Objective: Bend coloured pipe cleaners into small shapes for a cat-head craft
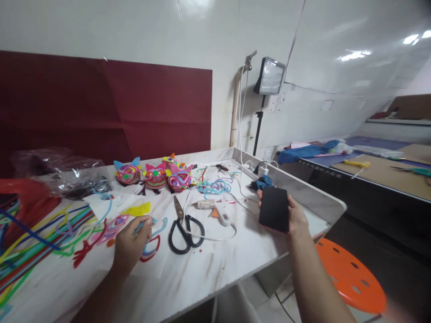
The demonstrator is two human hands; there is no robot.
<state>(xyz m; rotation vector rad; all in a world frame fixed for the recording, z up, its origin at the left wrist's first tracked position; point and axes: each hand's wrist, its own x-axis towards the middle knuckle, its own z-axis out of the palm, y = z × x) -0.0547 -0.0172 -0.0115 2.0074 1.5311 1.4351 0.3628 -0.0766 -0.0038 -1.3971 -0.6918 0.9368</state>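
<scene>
- Left grip (145,226): closed on blue strip (140,225), probably pipe cleaner.
- Right grip (292,214): holding black phone (274,209) above bench (232,264).
- Scissors (183,229): just right of left grip.

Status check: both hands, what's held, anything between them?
Left hand pinching blue strip. Right hand holding black phone-like slab. Scissors and glue gun lie between hands.
</scene>
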